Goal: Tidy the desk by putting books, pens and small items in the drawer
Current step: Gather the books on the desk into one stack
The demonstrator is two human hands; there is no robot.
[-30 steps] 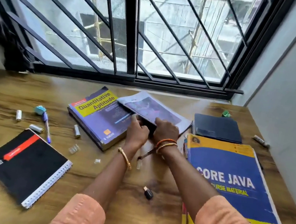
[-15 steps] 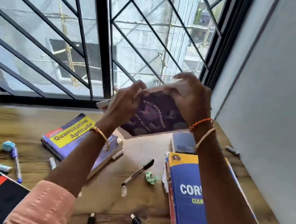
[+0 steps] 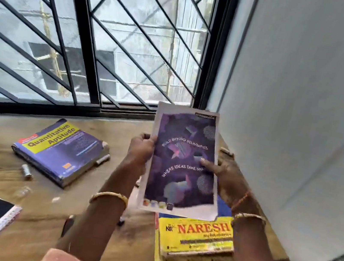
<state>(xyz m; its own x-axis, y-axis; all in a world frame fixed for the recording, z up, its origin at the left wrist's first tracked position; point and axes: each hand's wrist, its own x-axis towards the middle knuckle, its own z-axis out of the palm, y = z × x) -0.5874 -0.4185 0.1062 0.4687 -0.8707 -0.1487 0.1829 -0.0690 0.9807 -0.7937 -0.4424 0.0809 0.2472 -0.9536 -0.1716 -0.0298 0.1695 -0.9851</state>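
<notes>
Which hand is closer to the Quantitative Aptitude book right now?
Left. The left hand grips the purple booklet's left edge, just right of the Quantitative Aptitude book. The right hand holds the booklet's far edge, farther away.

Left hand [image 3: 141, 150], right hand [image 3: 224, 179] grip purple booklet [image 3: 183, 166] by side edges, above yellow book [image 3: 195, 235].

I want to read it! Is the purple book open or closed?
Closed. The purple book shows its whole front cover, no pages spread, held by the left hand and right hand.
</notes>
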